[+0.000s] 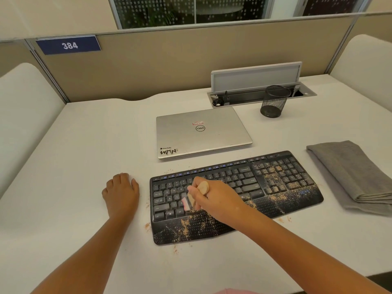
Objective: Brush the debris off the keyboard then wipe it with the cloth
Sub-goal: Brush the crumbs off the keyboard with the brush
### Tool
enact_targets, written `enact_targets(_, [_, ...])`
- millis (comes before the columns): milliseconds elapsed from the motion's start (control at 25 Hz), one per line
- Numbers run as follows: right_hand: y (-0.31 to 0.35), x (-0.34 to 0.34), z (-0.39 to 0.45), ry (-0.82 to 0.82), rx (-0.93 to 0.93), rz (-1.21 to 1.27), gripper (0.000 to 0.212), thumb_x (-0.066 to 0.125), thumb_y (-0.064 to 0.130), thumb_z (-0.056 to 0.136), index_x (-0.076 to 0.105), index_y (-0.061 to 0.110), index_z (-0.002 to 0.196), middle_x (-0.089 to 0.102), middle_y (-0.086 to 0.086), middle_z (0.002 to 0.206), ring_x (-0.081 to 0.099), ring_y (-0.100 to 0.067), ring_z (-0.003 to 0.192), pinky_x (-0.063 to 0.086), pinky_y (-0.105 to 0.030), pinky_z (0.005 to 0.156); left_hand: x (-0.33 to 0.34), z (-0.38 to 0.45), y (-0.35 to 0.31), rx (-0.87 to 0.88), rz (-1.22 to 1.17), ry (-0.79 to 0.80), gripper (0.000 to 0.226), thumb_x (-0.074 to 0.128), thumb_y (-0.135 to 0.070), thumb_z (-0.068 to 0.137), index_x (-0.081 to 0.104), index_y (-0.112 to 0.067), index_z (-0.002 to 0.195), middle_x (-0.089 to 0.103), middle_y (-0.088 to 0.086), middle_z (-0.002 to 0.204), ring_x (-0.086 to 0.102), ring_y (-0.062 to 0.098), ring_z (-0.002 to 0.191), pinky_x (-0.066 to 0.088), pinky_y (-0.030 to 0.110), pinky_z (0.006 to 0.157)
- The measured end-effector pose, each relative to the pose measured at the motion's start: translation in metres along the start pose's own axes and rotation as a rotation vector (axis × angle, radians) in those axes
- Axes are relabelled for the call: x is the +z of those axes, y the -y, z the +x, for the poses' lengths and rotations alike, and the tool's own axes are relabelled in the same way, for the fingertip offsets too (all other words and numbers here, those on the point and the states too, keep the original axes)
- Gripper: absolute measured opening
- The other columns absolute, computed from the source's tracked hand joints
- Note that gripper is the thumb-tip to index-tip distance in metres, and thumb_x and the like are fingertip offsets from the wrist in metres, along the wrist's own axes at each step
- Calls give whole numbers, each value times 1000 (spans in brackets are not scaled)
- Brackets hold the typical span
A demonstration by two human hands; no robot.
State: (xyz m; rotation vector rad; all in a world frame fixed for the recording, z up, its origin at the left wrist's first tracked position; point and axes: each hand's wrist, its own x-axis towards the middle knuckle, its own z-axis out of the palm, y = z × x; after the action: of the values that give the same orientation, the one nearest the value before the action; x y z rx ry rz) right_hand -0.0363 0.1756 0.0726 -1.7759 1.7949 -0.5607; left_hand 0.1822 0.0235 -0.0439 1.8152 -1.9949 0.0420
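Note:
A black keyboard (275,181) lies on the white desk, dusted with tan debris (273,188) over its number pad and palm rest. My right hand (216,198) is shut on a small wooden-handled brush (200,190), whose pale bristles touch the left-hand letter keys. My left hand (121,193) rests flat on the desk, just left of the keyboard, holding nothing. A folded grey cloth (350,172) lies to the right of the keyboard.
A closed silver laptop (201,132) sits right behind the keyboard. Further back stand a black mesh pen cup (274,101) and an open cable tray (254,96). Crumbs lie on the desk (74,166) around the keyboard's left edge. Padded partitions flank both sides.

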Motion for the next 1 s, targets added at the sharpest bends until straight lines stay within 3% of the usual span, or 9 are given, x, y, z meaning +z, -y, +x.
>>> enact_targets(160, [4,-2,-1,53,28,20,39,27,42,101,54,16,90,70,-1,76,65,-17,72,52,-34,73,0,-1,-1,12,16,-11,30,42,-20,88,59,2,98,60,22,95,54,42,87,41,50,73])
enact_targets(320, [4,-10,7,15,13,77,29,31,44,100,50,24,93,70,4,83,64,-13,74,52,-33,71,-1,0,-1,-9,0,5,19,55,-11,88,59,3,101,60,23,98,53,42,91,40,51,76])
enact_targets(560, [1,-6,3,58,74,62,39,29,41,101,57,16,90,71,-1,76,66,-18,70,51,-30,70,-1,0,-1,-16,1,17,19,56,-11,88,59,2,102,60,22,99,53,42,92,40,50,77])
enact_targets(720, [2,-7,4,80,59,191,29,34,45,99,53,27,87,73,2,80,64,-11,64,54,-28,70,-2,0,0,-13,10,23,21,54,-12,89,59,2,103,60,22,101,53,42,93,40,50,78])
enact_targets(800, [1,-5,1,113,70,116,31,32,45,99,55,26,91,72,2,81,61,-8,63,52,-24,65,-3,0,-1,-19,8,32,22,53,-13,90,59,2,105,60,22,102,53,42,94,40,50,79])
enact_targets(920, [-9,-19,0,38,143,-132,42,25,42,101,58,20,89,70,0,77,62,-12,65,52,-23,65,-4,-1,-4,-21,8,35,29,45,-20,91,59,2,104,60,22,102,53,41,94,41,50,78])
enact_targets(1000, [-12,-26,3,10,161,-152,46,24,41,102,60,16,88,70,-2,75,61,-12,62,51,-23,64,-5,-2,-4,-2,21,28,37,37,-25,88,59,2,102,60,22,99,54,41,91,42,50,75])
